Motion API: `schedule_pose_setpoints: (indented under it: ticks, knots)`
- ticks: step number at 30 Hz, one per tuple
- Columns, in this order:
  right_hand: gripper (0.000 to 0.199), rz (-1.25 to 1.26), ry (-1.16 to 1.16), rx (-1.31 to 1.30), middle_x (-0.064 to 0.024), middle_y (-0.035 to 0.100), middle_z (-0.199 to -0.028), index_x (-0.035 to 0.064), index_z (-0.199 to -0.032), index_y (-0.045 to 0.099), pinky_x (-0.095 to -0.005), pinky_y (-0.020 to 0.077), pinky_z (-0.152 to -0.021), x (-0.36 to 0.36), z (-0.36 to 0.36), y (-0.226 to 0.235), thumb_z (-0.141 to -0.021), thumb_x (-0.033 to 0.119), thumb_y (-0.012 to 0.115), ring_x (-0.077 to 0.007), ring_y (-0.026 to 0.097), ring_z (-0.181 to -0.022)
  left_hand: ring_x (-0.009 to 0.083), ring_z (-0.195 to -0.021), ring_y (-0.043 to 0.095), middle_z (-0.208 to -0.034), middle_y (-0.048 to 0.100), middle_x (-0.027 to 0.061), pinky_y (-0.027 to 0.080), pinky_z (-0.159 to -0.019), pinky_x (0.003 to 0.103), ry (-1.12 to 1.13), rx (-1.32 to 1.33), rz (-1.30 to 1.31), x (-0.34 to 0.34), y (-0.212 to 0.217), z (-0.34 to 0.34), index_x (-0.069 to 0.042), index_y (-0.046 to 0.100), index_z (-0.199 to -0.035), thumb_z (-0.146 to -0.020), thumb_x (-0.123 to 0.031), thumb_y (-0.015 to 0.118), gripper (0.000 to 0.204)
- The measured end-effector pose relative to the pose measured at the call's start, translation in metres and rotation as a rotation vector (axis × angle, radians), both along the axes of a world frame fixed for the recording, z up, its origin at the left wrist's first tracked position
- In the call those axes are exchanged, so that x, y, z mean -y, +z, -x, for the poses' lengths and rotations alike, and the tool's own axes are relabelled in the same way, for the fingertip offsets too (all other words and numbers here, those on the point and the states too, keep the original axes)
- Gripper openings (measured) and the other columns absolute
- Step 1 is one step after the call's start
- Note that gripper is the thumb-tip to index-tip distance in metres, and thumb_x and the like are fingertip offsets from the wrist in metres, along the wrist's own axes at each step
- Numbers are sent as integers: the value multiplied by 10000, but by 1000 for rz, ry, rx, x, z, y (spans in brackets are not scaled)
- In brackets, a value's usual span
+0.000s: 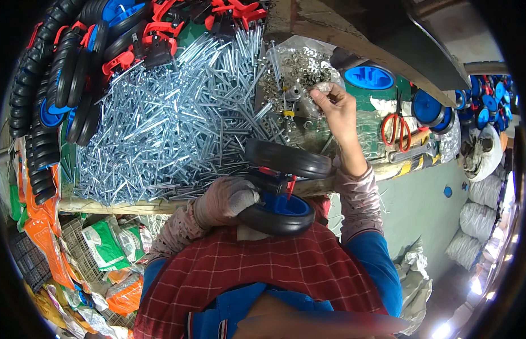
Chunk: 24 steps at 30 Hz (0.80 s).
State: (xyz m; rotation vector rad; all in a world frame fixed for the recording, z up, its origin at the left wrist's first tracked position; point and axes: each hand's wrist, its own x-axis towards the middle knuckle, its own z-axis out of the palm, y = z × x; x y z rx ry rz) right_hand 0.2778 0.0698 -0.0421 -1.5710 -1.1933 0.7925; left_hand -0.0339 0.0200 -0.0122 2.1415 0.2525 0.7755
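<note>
At the near edge of the bench [121,207], toward the middle, a twin-wheel caster [267,184] sits directly right of the left grip [224,200]; that grip, gloved, is closed on the caster's left side, its fingers by the black bracket and the left rim of the near wheel [278,225]; the far wheel [288,160] stands beyond, clear of the glove, with a red lever [291,187] between the two wheels.

Farther off and to the right, the right grip [337,108] is over the near right side of a heap of small metal nuts [302,63], well apart from the caster; its thumb and forefinger are narrowly set, but I cannot tell whether they pinch anything; left of it spreads a large pile of bolts [172,124]; to its right lie red-handled scissors [397,115] and, nearer, a spanner [412,153].
</note>
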Motion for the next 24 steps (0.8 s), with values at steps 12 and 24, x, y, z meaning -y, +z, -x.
schedule_pose_setpoints:
  ticks: [12, 24]
  knots:
    - [348, -90, 128, -92, -37, 670, -806, -43, -1082, 687, -249, 472, -662, 23, 10, 26, -1024, 252, 510, -87, 581, -712, 338, -801, 681, -930, 653, 155, 569, -712, 379, 91, -209, 201, -6, 30, -12, -32, 584, -1086, -700, -249, 880, 533]
    - [364, -95, 5, -197, -149, 703, -993, -41, -1231, 563, -319, 562, -669, -6, 7, -18, -995, 227, 497, -240, 703, -820, 169, -980, 631, -1056, 675, 126, 504, -888, 306, 378, -78, 653, -130, 66, -99, 34, 566, -1221, -922, -367, 654, 508]
